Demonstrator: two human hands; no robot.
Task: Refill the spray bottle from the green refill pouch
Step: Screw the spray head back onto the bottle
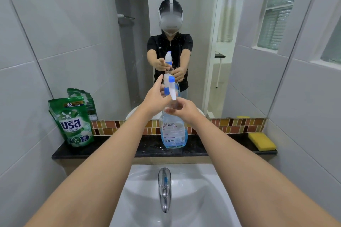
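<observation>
The bottle stands on the worktop, the pouch well apart at left. My right hand wraps its neck, left fingers loosely spread at the sprayer. I should hold the neck firm and unscrew squarely.

A home bathroom. A white basin with a chrome tap sits at six o'clock, a dark stone ledge behind it, then a mosaic tile strip and a big mirror at twelve. Pale wall tiles all round; a louvred window at two o'clock.
</observation>
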